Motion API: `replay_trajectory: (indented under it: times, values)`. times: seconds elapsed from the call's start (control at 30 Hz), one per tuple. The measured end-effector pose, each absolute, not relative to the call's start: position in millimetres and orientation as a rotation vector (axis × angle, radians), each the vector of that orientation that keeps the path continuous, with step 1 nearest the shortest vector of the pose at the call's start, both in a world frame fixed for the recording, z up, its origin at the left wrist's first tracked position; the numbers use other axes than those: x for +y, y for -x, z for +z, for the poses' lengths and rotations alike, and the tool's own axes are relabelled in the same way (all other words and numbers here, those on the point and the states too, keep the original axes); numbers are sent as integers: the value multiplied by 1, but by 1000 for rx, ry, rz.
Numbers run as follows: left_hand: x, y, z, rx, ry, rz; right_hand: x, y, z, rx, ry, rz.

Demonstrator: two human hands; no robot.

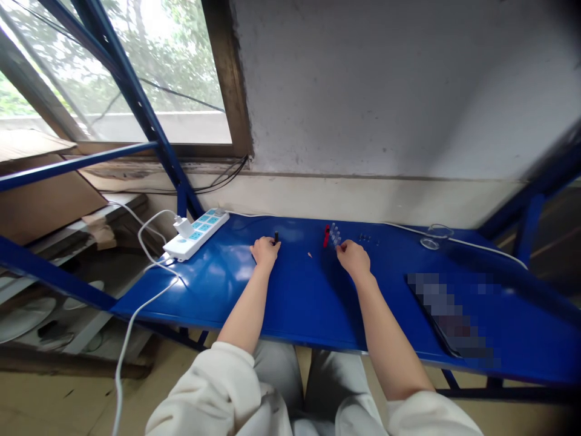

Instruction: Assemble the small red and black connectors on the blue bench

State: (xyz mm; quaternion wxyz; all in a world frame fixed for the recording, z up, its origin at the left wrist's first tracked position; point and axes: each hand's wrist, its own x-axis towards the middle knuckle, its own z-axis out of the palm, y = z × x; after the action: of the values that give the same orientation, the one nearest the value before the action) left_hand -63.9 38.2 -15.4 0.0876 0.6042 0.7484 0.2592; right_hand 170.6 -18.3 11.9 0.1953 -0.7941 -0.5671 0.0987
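My left hand [265, 251] rests on the blue table, its fingers closed around a short black cylinder [276, 237] that stands upright. On the right, my right hand [354, 259] has its thumb and fingertips pinched together at the near end of a row of small clear plastic pieces [334, 234]. What lies inside that pinch is too small to tell. A narrow red piece [326, 236] is just left of the clear row. Between my hands lies a tiny pinkish piece [310, 255]. More tiny clear bits [364, 237] are scattered beyond my right hand.
A white power strip [196, 235] with a plug and cable sits at the table's left end. Clear round pieces [430, 243] and a white cable [488, 249] are at the back right. A dark flat device [447, 315], partly blurred, lies right of my forearm. Behind stands a wall [363, 109].
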Motion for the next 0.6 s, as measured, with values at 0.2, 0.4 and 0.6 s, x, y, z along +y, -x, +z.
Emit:
replay_trajectory:
  times: [0.2,0.4,0.6]
  values:
    - [29,61,-10,2247,-1795,935,-17,-169,10,-1651,2266,342]
    - [11,39,0,2151,-1946,1550,-14,-171,4,-1686,2261,300]
    - [-12,-1,-6,1599,-2598,1352,-11,-172,-3,-1720,2262,217]
